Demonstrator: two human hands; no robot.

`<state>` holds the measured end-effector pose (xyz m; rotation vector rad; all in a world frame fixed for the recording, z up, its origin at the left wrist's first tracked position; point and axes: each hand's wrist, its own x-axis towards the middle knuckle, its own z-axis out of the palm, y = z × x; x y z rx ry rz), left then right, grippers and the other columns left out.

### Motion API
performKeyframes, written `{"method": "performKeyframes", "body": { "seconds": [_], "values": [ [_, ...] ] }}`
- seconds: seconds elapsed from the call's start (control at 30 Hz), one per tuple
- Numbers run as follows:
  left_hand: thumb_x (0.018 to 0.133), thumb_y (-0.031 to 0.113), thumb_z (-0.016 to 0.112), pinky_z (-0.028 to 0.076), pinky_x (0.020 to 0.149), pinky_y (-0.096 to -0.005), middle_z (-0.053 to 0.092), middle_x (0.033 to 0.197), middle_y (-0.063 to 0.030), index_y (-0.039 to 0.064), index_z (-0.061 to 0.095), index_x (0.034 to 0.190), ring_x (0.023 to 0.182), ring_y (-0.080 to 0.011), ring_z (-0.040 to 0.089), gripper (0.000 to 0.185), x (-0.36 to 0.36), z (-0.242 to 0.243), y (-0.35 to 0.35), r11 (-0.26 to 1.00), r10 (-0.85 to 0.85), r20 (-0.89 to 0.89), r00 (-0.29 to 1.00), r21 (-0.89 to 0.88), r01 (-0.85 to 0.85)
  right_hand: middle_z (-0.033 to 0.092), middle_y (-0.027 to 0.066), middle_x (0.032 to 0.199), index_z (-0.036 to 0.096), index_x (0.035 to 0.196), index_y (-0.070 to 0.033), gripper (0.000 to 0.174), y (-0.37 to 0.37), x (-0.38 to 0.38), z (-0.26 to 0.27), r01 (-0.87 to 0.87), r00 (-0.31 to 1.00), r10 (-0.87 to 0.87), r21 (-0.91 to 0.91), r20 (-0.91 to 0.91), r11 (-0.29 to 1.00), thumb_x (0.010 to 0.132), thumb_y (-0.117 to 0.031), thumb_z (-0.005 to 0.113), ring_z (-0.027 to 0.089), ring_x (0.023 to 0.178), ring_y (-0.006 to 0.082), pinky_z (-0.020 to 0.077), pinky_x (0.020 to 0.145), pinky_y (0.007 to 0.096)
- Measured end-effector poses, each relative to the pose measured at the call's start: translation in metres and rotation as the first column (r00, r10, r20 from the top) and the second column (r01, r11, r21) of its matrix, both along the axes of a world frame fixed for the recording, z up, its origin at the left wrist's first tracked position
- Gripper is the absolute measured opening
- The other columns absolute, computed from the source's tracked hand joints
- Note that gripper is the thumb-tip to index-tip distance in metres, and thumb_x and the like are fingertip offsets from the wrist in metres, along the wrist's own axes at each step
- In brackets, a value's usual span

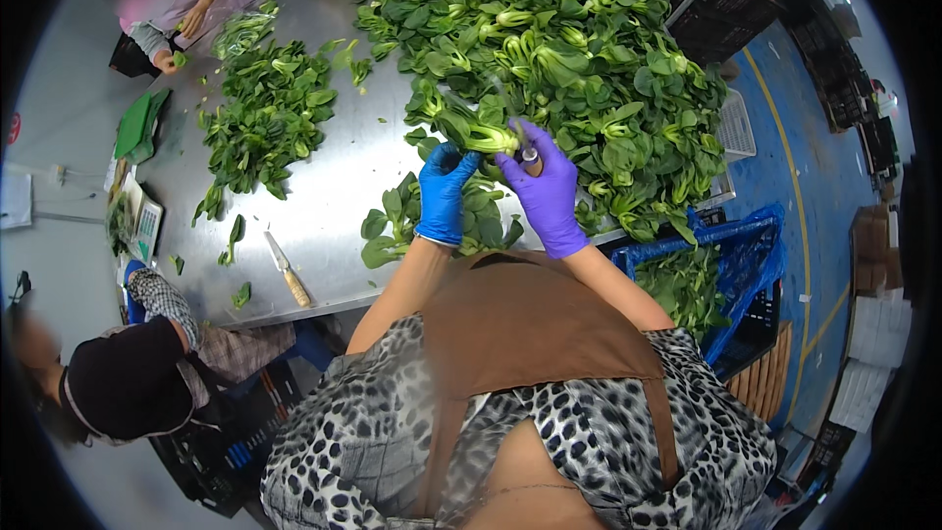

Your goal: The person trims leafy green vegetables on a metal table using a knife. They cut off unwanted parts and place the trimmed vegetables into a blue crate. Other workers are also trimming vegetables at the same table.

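Note:
My left hand (444, 199), in a blue glove, grips a head of bok choy (487, 137) from below, its pale stem end turned right. My right hand (550, 199), in a purple glove, is closed around the handle of a knife (531, 161). The knife's blade points away from me beside the stem base and is blurred. Right behind both hands rises a large heap of bok choy (567, 62). Several loose green leaves (394, 224) lie on the metal table near my left wrist.
On the steel table (346, 199) lie a second knife (287, 270) and a smaller pile of greens (268, 114). A scale (147, 224) stands at the left edge. Two other people are at the left. A blue-lined crate (743, 265) with greens stands by my right elbow.

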<state>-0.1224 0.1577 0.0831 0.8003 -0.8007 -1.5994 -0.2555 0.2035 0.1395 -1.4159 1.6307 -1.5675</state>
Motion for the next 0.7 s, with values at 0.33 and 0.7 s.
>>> {"method": "performKeyframes", "body": {
  "seconds": [0.33, 0.7],
  "values": [
    [0.092, 0.011, 0.062, 0.044, 0.102, -0.0343, 0.057, 0.125, -0.0067, 0.004, 0.043, 0.136, 0.112, -0.0189, 0.057, 0.048, 0.033, -0.035, -0.025, 0.991, -0.132, -0.34, 0.931, -0.009, 0.137, 0.071, 0.003, 0.094, 0.065, 0.116, -0.006, 0.032, 0.015, -0.011, 0.009, -0.139, 0.971, 0.132, 0.02, 0.2, 0.99, 0.085, -0.002, 0.062, 0.061, 0.072, 0.0062, 0.0502, 0.068, 0.023],
    [0.091, 0.012, 0.064, 0.048, 0.098, -0.0384, 0.056, 0.127, -0.0084, 0.004, 0.044, 0.135, 0.114, -0.0228, 0.056, 0.049, 0.032, -0.023, -0.02, 0.986, -0.16, -0.353, 0.922, -0.092, 0.136, 0.069, 0.0062, 0.085, 0.069, 0.095, -0.005, 0.013, 0.019, -0.028, -0.007, -0.163, 0.966, 0.058, 0.418, 0.251, 0.894, 0.083, -0.009, 0.07, 0.065, 0.073, 0.0169, 0.0512, 0.07, 0.0261]
  ]
}}
